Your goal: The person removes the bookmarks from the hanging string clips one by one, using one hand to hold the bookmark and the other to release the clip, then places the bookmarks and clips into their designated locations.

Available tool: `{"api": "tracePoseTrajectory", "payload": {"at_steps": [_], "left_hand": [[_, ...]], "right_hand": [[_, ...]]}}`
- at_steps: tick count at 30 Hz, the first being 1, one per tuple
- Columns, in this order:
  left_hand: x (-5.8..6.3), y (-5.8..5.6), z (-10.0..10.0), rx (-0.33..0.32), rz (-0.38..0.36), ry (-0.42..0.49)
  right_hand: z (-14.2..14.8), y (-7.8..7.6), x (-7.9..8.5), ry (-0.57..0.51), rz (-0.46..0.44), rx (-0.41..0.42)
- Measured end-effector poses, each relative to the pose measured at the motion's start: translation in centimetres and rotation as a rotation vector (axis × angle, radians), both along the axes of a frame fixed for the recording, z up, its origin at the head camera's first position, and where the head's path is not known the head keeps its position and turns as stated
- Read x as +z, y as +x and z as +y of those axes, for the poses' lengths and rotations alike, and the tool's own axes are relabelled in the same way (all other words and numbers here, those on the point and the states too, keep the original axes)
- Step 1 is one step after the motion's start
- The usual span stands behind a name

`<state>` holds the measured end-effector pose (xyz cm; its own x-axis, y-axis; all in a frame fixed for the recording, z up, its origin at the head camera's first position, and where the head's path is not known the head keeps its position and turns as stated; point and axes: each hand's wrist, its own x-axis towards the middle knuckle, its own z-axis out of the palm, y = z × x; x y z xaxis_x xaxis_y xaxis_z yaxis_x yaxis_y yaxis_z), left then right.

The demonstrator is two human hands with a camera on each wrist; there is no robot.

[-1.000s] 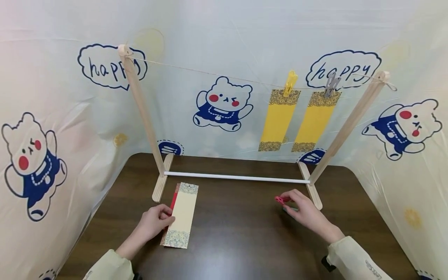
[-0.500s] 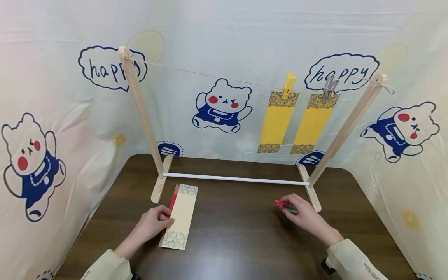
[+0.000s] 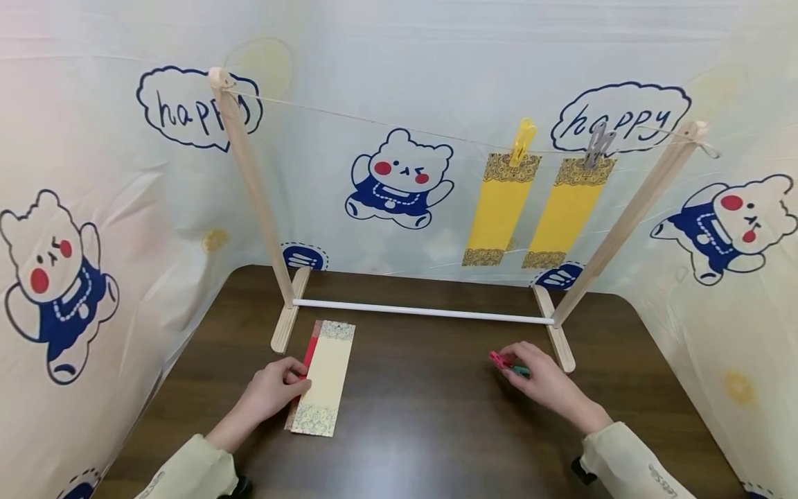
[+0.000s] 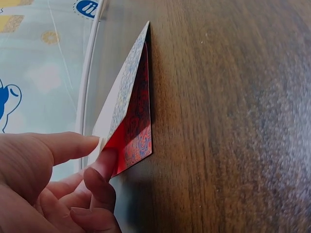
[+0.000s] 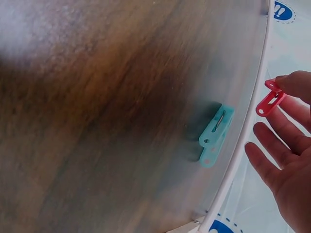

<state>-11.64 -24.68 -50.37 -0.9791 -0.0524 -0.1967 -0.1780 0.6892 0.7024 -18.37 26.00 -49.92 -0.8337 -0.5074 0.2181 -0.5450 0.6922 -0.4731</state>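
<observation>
At the left of the table, my left hand (image 3: 269, 389) pinches the edge of a cream paper card (image 3: 329, 371) with patterned ends, thumb on top and a finger beneath. That edge is tilted up over a red card (image 4: 138, 131) lying on the table. My right hand (image 3: 545, 381), at the right of the table, holds a small red clothespin (image 5: 270, 101) between thumb and fingers. Below that hand a teal clothespin (image 5: 216, 136) lies on the tabletop, partly hidden by the hand in the head view.
A wooden stand with two posts (image 3: 252, 184) carries a thin string (image 3: 374, 122). Two yellow cards (image 3: 501, 211) hang at its right side from a yellow clothespin (image 3: 522, 142) and a grey clothespin (image 3: 600, 145). A white rod (image 3: 424, 312) joins the feet. Behind is a printed curtain (image 3: 399, 55).
My right hand has risen slightly with the red clothespin, so more of the teal one shows. My left hand stays at the cream card. The head view has shifted a little.
</observation>
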Motion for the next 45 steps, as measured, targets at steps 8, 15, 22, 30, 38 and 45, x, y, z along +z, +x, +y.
{"api": "tracePoseTrajectory", "payload": {"at_steps": [8,15,22,30,38,45], "left_hand": [[0.07,0.37,-0.25,0.002,-0.009,-0.001],[0.23,-0.03,-0.16,0.007,-0.013,0.026],[0.33,0.08,-0.15,0.017,-0.029,0.022],[0.82,0.06,-0.22,0.011,-0.018,0.014],[0.99,0.13,-0.10,0.012,-0.037,0.020],[1.06,0.28,-0.13,0.017,-0.056,0.024]], "right_hand": [[-0.57,0.59,-0.33,0.072,0.026,0.083],[-0.39,0.33,-0.19,0.125,0.051,0.099],[0.16,0.13,-0.31,0.182,0.047,0.105],[0.29,-0.02,-0.49,0.221,0.070,0.101],[0.22,0.16,-0.37,0.218,0.094,0.102],[0.17,0.26,-0.39,0.191,0.080,0.082]]}}
